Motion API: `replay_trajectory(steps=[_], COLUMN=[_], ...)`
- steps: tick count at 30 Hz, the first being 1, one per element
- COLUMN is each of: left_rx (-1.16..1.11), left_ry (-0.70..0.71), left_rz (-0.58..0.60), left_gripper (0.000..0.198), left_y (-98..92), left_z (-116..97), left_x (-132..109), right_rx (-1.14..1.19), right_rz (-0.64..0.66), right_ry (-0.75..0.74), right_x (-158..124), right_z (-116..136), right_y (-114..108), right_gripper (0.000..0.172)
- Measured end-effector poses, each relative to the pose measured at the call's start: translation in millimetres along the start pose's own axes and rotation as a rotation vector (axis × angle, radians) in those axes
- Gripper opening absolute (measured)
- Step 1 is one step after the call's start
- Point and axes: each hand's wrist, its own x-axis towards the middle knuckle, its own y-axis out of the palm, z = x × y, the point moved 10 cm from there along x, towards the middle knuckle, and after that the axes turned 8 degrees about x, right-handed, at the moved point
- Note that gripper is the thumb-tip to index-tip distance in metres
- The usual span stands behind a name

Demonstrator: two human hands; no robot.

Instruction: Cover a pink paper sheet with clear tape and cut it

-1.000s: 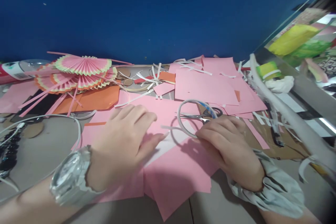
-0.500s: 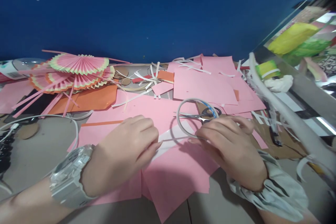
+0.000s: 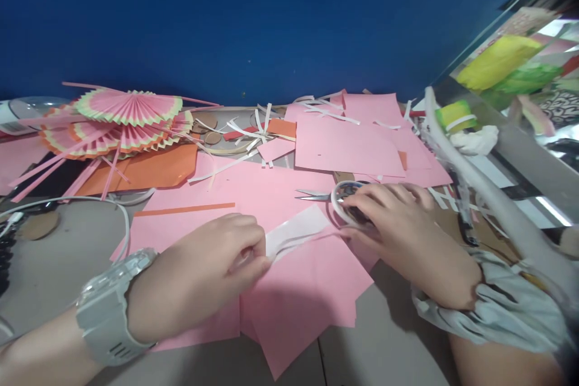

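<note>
My left hand (image 3: 203, 280), with a grey watch (image 3: 104, 307) on the wrist, pinches the free end of a strip of white tape (image 3: 296, 238). The strip runs right to a thin white tape roll (image 3: 341, 205) that my right hand (image 3: 398, 235) grips, tilted low over the paper. Both hands rest over a pink paper sheet (image 3: 307, 289) with a white patch (image 3: 296, 226) on it. Scissors (image 3: 316, 195) lie just behind the roll, partly hidden by my right hand.
Folded pink paper fans (image 3: 122, 117) and an orange sheet (image 3: 145, 169) lie at the back left. More pink sheets (image 3: 348, 145) and white paper strips (image 3: 248, 132) cover the back. A white cable (image 3: 113, 217) curves at left. A white tube (image 3: 479, 187) slants along the right.
My left hand closed on the tape end and drew back toward me. My right hand tipped the roll down and away to the right, and a length of tape now stretches between them.
</note>
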Motion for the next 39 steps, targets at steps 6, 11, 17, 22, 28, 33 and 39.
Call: replay_trajectory(steps=[6, 11, 17, 22, 28, 33, 39], left_rx=[-0.046, -0.076, -0.078, 0.211, 0.616, 0.815, 0.693], left_ry=[0.064, 0.115, 0.065, -0.071, 0.145, 0.305, 0.211], left_rz=[0.006, -0.001, 0.007, -0.113, -0.125, -0.387, -0.229], left_gripper=[0.021, 0.025, 0.028, 0.036, 0.023, 0.078, 0.096], left_y=[5.7, 7.2, 5.0, -26.9, 3.5, 38.7, 66.4], left_z=[-11.0, -18.3, -7.7, 8.8, -29.4, -48.5, -13.8], left_x=[-7.4, -9.6, -2.2, -1.6, -32.9, -70.7, -60.9], right_rx=[0.372, 0.601, 0.744, 0.771, 0.871, 0.798, 0.752], right_rz=[0.078, 0.139, 0.16, 0.128, 0.093, 0.158, 0.235], right_ry=[-0.156, -0.174, -0.082, 0.052, 0.104, 0.087, -0.043], right_x=[3.3, 8.2, 12.5, 12.8, 14.6, 16.3, 16.3], right_z=[51.2, 80.5, 79.9, 59.8, 43.9, 49.9, 70.6], right_y=[9.3, 27.2, 29.0, 29.1, 27.9, 32.0, 32.2], right_gripper=[0.045, 0.019, 0.007, 0.008, 0.02, 0.013, 0.014])
